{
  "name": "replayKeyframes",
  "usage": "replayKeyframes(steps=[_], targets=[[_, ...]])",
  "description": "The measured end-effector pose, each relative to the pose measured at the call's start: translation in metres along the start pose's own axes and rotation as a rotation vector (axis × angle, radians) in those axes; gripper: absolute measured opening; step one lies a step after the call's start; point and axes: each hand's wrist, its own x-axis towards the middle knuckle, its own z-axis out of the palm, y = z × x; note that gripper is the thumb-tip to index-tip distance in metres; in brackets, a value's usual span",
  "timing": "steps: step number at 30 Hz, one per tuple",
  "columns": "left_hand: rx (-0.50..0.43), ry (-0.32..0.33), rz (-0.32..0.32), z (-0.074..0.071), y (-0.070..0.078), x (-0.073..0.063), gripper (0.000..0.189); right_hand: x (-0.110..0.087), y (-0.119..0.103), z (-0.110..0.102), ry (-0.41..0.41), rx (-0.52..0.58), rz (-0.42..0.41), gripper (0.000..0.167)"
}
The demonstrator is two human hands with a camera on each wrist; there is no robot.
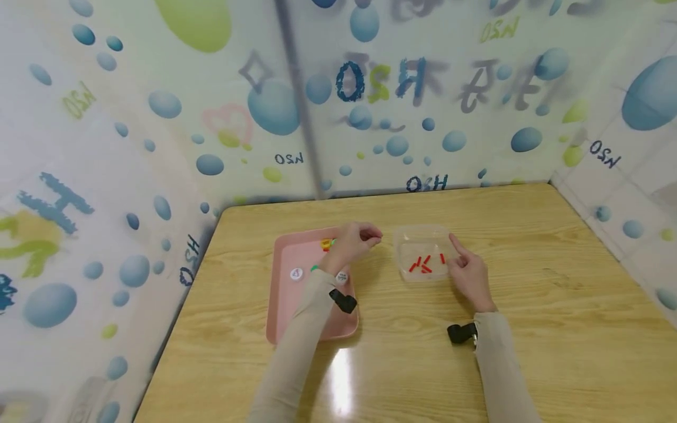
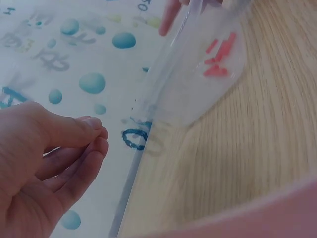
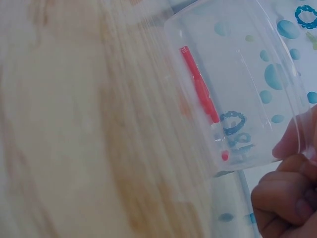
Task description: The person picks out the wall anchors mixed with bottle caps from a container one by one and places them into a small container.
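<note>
My right hand (image 1: 471, 279) grips the right rim of a clear plastic box (image 1: 404, 232), with curled fingers (image 3: 285, 191) against its outside in the right wrist view. Several short red sticks (image 1: 412, 267) lie in the box. Over the right edge of a pink tray (image 1: 280, 311), my left hand (image 1: 353, 244) reaches towards the box. Its thumb meets the curled fingertips (image 2: 99, 134), and nothing shows between them. White round pieces (image 1: 296, 274) and a yellow piece (image 1: 325, 244) sit in the tray, partly hidden by the left forearm.
The tray and box stand side by side on a wood-grain table (image 1: 555, 282), with a gap between them. A patterned curtain-like wall (image 1: 391, 153) runs along the back edge and both sides. Black wrist cameras (image 1: 344, 301) sit on both forearms.
</note>
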Motion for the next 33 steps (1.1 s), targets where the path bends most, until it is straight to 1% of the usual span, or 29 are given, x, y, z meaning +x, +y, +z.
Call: replayKeyframes(steps=[3,6,10,14,18,21,25,29,31,33], targets=[[-0.002,0.019,0.005,-0.006,-0.006,-0.004,0.013,0.0,0.0,-0.001,-0.002,-0.001,-0.018,0.059],[-0.025,0.035,-0.005,-0.011,-0.013,-0.01,0.015,0.001,0.0,-0.002,-0.008,-0.006,-0.026,0.059],[-0.06,0.034,-0.059,-0.018,-0.02,-0.019,0.02,0.001,-0.001,-0.001,-0.007,-0.004,-0.028,0.059],[-0.074,0.039,-0.085,-0.025,-0.028,-0.027,0.022,0.001,-0.002,-0.001,0.001,0.006,-0.02,0.059],[-0.089,0.058,-0.075,-0.033,-0.037,-0.032,0.021,0.001,-0.003,-0.001,0.0,0.005,-0.002,0.058],[-0.099,0.069,-0.083,-0.04,-0.044,-0.036,0.022,0.0,-0.004,-0.001,-0.005,-0.003,0.018,0.059],[-0.109,0.079,-0.13,-0.048,-0.051,-0.042,0.022,-0.001,-0.005,-0.001,-0.01,0.009,0.035,0.06],[-0.128,0.081,-0.163,-0.054,-0.057,-0.048,0.022,-0.003,-0.005,-0.001,-0.013,0.014,0.032,0.059],[-0.122,0.09,-0.163,-0.055,-0.06,-0.05,0.021,-0.003,-0.005,-0.001,-0.014,0.012,0.032,0.058],[-0.1,0.102,-0.15,-0.056,-0.063,-0.052,0.02,-0.003,-0.005,0.0,-0.015,0.01,0.033,0.058]])
